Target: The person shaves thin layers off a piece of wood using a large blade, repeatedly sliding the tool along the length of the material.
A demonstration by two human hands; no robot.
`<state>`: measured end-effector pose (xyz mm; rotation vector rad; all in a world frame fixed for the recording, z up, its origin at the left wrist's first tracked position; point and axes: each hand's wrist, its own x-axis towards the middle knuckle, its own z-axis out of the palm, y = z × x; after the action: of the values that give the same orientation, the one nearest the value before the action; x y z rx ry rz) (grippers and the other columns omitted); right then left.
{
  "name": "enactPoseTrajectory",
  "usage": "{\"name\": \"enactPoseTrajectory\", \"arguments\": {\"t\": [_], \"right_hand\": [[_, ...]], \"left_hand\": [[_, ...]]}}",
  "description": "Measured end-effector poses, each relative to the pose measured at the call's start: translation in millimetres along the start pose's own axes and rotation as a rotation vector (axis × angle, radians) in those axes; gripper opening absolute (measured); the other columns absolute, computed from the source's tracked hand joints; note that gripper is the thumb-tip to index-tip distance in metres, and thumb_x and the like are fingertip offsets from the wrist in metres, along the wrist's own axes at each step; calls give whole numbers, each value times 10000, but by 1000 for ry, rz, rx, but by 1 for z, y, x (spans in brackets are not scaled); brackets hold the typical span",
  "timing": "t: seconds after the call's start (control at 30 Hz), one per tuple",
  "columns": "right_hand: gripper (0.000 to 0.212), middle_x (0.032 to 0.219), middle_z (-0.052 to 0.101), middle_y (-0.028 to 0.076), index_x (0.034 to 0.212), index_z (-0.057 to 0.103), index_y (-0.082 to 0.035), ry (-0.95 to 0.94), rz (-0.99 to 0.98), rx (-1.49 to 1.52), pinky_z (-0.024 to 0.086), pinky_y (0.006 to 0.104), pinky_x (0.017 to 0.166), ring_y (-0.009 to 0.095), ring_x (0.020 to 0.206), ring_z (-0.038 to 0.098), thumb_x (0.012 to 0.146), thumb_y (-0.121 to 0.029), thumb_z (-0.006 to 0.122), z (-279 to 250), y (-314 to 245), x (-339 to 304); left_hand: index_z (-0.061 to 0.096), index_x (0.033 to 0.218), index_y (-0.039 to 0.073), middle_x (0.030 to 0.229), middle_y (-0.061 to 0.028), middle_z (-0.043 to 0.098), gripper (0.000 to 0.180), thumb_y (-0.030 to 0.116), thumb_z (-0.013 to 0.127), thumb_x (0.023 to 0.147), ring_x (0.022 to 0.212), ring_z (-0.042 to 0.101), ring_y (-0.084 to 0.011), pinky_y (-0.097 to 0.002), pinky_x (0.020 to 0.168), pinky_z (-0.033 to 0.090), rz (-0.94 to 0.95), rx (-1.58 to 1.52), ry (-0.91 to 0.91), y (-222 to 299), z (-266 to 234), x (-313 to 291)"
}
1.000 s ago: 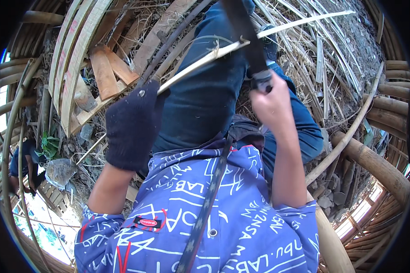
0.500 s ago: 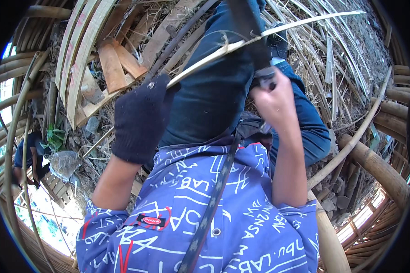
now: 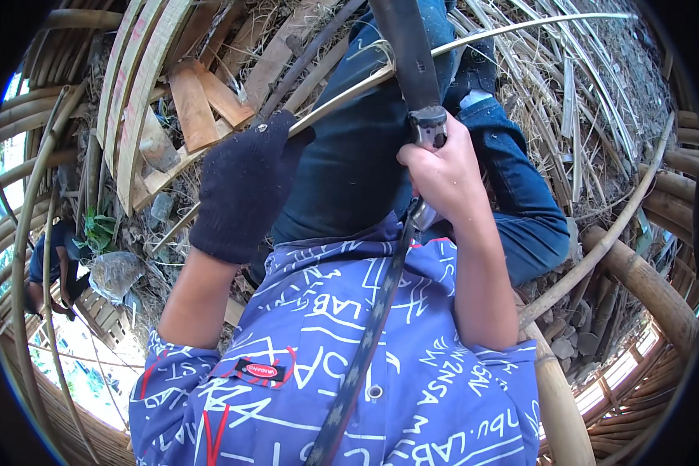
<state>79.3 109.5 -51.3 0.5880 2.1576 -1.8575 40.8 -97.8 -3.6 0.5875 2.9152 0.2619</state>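
My left hand (image 3: pixel 245 190), in a black knitted glove, is closed around a long, thin bamboo strip (image 3: pixel 338 101). The strip slants up to the right across my jeans-clad thigh, and its tail sticks out below the glove. In my bare right hand (image 3: pixel 446 171) is the handle of a machete (image 3: pixel 408 46), gripped with the fingers wrapped round it. Its dark, broad blade points away from me and crosses over the strip to the right of the glove. Just left of the blade, a thin curl of shaving (image 3: pixel 384 53) stands off the strip.
Curved bamboo slats (image 3: pixel 144 93) and short wood blocks (image 3: pixel 190 109) lie at the far left. Loose split strips (image 3: pixel 571 101) and shavings cover the ground at right. Thick bamboo poles (image 3: pixel 645 287) stand close on my right. Another person (image 3: pixel 54 264) is at the left edge.
My right hand and the machete have moved left, bringing the blade along the strip closer to the glove. My left hand keeps its hold with only a slight shift.
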Motion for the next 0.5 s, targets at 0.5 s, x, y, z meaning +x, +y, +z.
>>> {"name": "enactPoseTrajectory", "arguments": {"t": [0.5], "right_hand": [[291,688,593,172,948,553,62,208,-57,-205,469,352,631,255,599,555,669,0,498,-29,-1,-7]], "left_hand": [[630,937,46,785,-218,618,161,176,584,855,743,604,-391,-441,620,461,-123,27,-266,-53,-35,-42]]}}
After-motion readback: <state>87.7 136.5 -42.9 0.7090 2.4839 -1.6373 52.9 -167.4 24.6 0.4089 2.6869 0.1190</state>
